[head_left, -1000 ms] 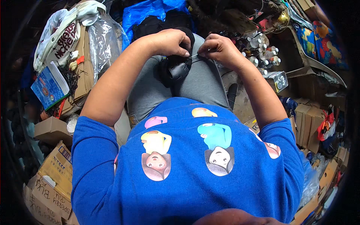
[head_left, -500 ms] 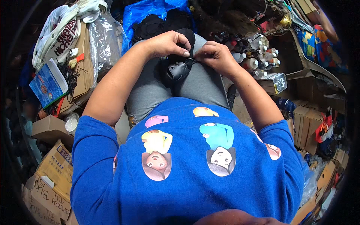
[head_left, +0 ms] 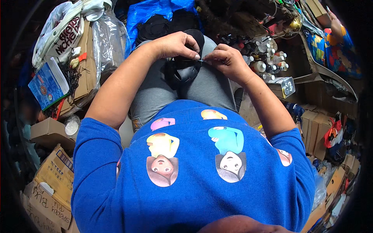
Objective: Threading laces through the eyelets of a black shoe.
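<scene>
We're holding a black, soft-looking shoe piece (head_left: 185, 70) over our lap, long axis running away from us, left hand (head_left: 176, 44) pinching its top edge, right hand (head_left: 225, 59) fingers closed on something too tiny to identify.

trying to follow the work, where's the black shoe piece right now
In the head view the black shoe piece lies on the person's lap at upper centre, gripped by the left hand, with the right hand pinching at its right edge.
</scene>
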`<action>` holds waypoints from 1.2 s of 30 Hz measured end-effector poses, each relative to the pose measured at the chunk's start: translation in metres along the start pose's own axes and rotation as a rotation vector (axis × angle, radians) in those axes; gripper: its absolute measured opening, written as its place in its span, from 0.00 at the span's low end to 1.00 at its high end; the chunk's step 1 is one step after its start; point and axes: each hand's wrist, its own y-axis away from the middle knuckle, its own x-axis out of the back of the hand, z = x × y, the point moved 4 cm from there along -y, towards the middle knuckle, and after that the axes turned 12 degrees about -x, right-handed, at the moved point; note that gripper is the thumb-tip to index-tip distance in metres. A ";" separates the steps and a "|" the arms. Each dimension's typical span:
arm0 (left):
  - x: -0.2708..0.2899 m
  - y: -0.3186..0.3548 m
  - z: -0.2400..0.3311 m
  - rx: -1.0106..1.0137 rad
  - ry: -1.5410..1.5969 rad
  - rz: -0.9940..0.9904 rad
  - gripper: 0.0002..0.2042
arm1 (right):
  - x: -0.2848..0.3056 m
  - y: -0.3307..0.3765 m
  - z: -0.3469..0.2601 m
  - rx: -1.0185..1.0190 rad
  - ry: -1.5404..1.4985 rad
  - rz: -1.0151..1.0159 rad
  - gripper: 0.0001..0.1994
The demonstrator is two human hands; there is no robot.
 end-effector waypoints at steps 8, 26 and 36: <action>-0.001 -0.002 -0.008 0.039 0.052 -0.002 0.12 | 0.001 -0.003 0.002 -0.041 -0.013 -0.026 0.10; -0.003 0.005 -0.014 -0.003 0.245 0.062 0.10 | 0.003 -0.006 -0.005 0.010 0.034 -0.038 0.11; 0.002 0.010 -0.014 0.022 0.140 -0.003 0.13 | -0.016 0.002 -0.008 -0.042 -0.024 0.072 0.10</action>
